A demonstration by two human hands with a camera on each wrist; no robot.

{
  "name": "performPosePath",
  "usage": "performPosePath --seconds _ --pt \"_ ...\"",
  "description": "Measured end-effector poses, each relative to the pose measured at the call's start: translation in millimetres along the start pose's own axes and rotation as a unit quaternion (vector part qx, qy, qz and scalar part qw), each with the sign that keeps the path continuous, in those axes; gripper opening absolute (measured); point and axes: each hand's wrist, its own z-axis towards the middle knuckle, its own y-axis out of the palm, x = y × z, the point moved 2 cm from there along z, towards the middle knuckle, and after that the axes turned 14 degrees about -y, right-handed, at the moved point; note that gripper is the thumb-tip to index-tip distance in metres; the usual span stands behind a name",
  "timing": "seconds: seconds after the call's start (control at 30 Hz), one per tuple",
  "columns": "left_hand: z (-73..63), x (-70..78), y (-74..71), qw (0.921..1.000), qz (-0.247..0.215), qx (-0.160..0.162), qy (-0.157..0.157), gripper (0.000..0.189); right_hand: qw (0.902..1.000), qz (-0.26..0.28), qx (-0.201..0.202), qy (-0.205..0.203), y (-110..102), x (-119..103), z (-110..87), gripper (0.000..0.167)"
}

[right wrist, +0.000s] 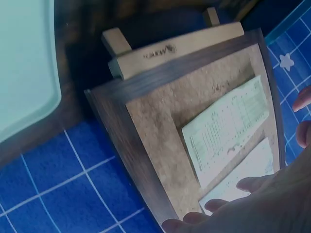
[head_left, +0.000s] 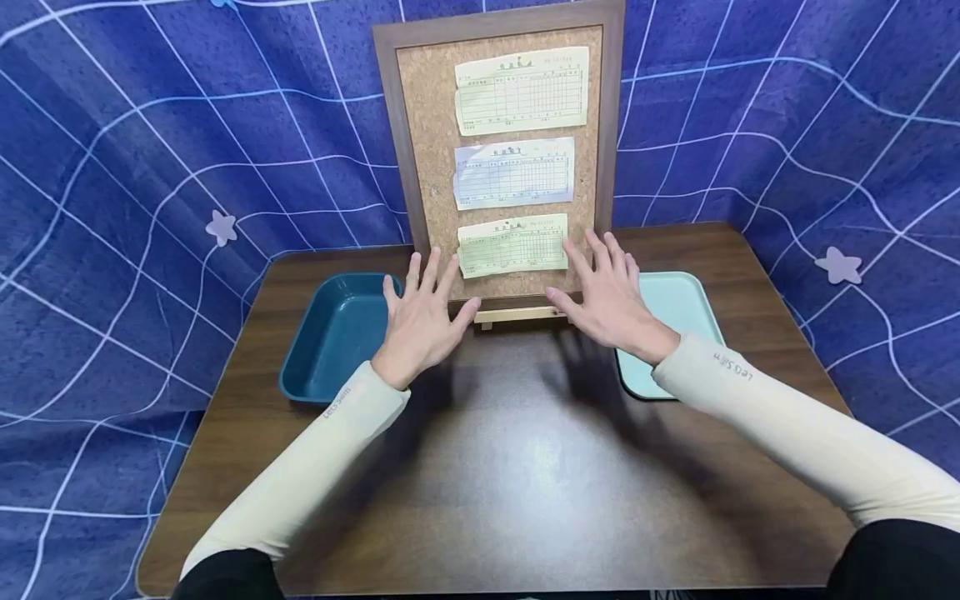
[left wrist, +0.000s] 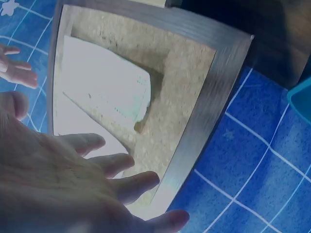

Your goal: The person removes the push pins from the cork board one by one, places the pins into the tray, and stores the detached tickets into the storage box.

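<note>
A cork board in a dark wooden frame stands upright on a small light-wood easel at the back of the table. Three paper slips are fixed to it: a green one on top, a pale blue one in the middle, a green one at the bottom. My left hand hovers with fingers spread before the board's lower left corner. My right hand is spread the same way at the lower right corner. Neither holds anything. In the right wrist view the bottom slip and easel show.
A dark teal tray lies left of the easel and a pale mint tray lies right of it, partly under my right wrist. The brown table stretches toward me. A blue grid-patterned cloth hangs behind and around.
</note>
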Motion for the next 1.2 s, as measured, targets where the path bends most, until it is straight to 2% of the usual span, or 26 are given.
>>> performPosePath --seconds 0.27,0.47,0.83,1.0,1.2 --pt "11.7 -1.8 -17.8 0.9994 -0.026 0.021 -0.008 0.075 0.9998 -0.004 0.014 -0.014 -14.8 2.7 14.5 0.081" --pt "21.5 -1.2 -28.6 0.9989 -0.035 0.029 -0.009 0.073 0.9997 -0.001 0.023 -0.005 -28.9 6.2 25.7 0.080" --pt "43.9 6.0 -43.0 0.9945 -0.072 0.074 0.018 0.059 0.9981 0.019 0.056 -0.018 -49.6 5.5 48.0 0.075" --pt "55.7 10.1 -52.2 0.9888 -0.096 0.112 0.021 0.050 0.9957 0.030 0.082 -0.031 -58.5 3.3 58.4 0.071" --pt "73.1 14.6 -60.5 0.9776 -0.135 0.160 0.022 0.037 0.9922 0.026 0.113 -0.044 -70.1 2.8 75.3 0.068"
